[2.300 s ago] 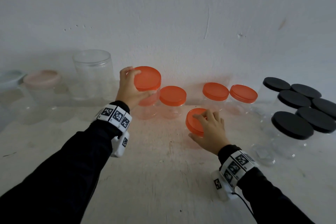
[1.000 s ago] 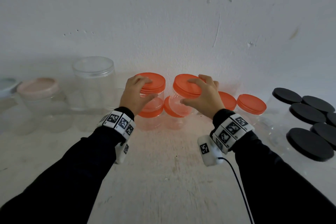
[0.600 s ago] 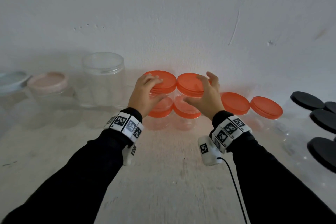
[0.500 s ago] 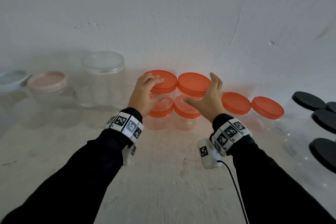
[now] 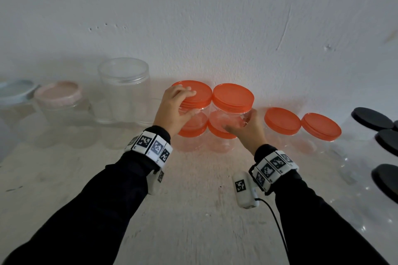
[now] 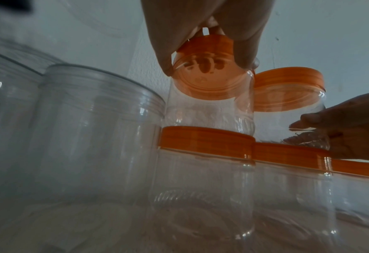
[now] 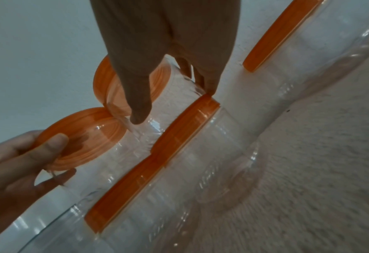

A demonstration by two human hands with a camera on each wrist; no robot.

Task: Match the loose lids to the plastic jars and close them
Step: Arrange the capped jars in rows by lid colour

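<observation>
Two clear jars with orange lids stand stacked on two other orange-lidded jars against the wall. My left hand (image 5: 189, 101) grips the orange lid (image 5: 193, 92) of the upper left jar from above, fingers over the top and thumb on the rim. The left wrist view shows this left hand (image 6: 207, 66) round that lid (image 6: 205, 44). My right hand (image 5: 239, 127) holds the clear body of the upper right jar (image 5: 231, 114), below its orange lid (image 5: 233, 97). In the right wrist view the right hand (image 7: 173, 102) straddles that jar's wall with thumb and fingers.
Two more orange-lidded jars (image 5: 282, 120) (image 5: 321, 129) stand to the right, then several black-lidded jars (image 5: 372, 116). To the left are a tall clear jar (image 5: 123, 90), a pink-lidded jar (image 5: 57, 94) and a pale blue lid (image 5: 15, 90). The wall rises just behind.
My right hand lifted an orange-lidded jar from the table onto a lower jar, then slid from its lid down to its body. The left hand stayed on its lid.
</observation>
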